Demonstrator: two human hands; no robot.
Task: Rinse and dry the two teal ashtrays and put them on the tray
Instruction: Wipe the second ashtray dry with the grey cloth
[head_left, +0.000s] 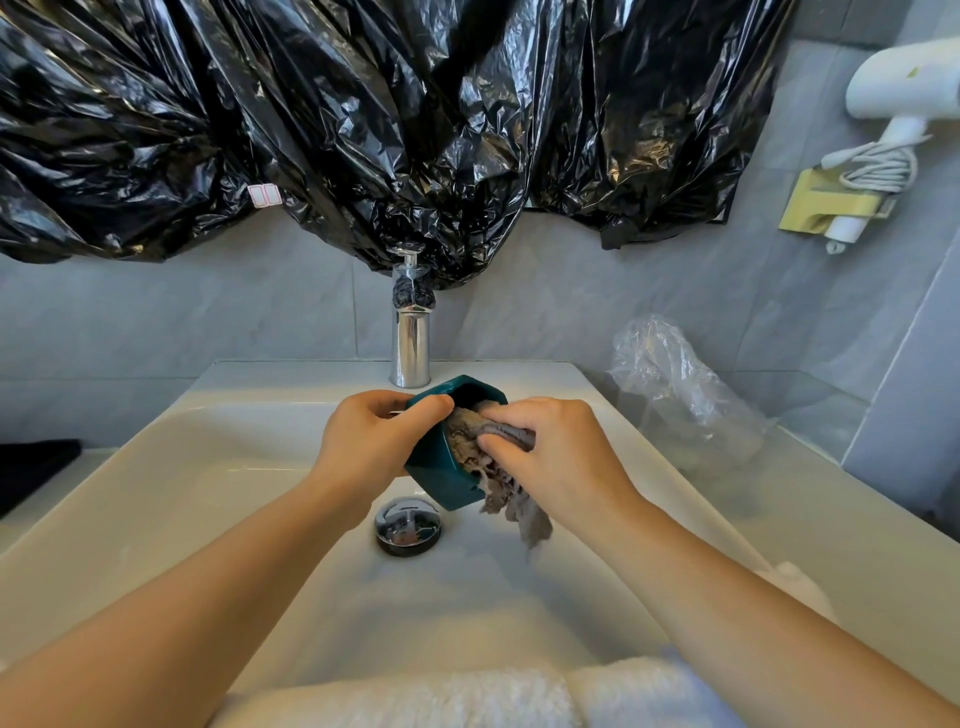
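One teal hexagonal ashtray is held tilted over the white sink, its opening turned toward the right. My left hand grips it by the rim and outer wall. My right hand holds a grey-brown cloth and presses it into the ashtray's hollow; the frayed end of the cloth hangs down below my wrist. A second ashtray and the tray are not in view.
A chrome tap stands behind the ashtray, and a chrome drain plug sits under it. Black plastic sheeting covers the wall above. A clear plastic bag lies right of the sink. A white towel lies along the near edge.
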